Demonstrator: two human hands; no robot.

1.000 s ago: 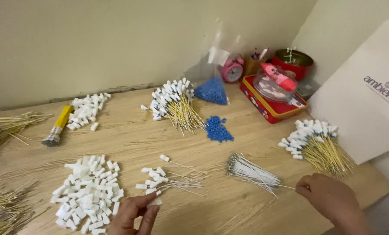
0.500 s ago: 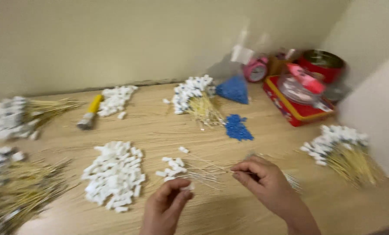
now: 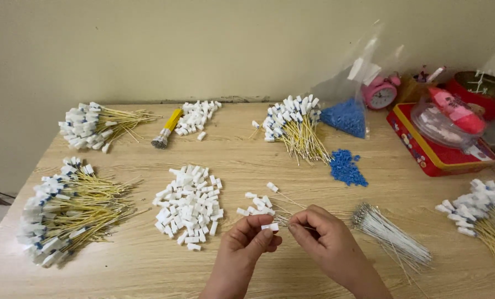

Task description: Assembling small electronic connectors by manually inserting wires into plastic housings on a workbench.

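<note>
Right now both hands meet low in the middle of the view, just above the wooden bench (image 3: 369,144). The left hand (image 3: 250,238) has its fingers closed in a pinch on a small white plastic connector (image 3: 269,226), a short blocky piece whose long axis lies roughly level, pointing across toward the other hand. The right hand (image 3: 328,243) sits just beside it, thumb and forefinger pressed together on what looks like a thin wire (image 3: 297,225); the strand is too fine to make out clearly at the fingertips. The connector lies directly to the left of the right hand's fingertips, nearly touching them, so the wire end and the connector's open end face each other along one line. Behind the hands, a small scatter of loose white connectors (image 3: 256,204) lies near, with a larger heap of white connectors (image 3: 189,206) further left. A bundle of white wires (image 3: 394,232) fans out just right of the right hand. Finished yellow-wired bunches (image 3: 70,213) rest at the far left, well apart, and blue beads (image 3: 346,168) lie further back beside a red tin (image 3: 433,152).
</note>
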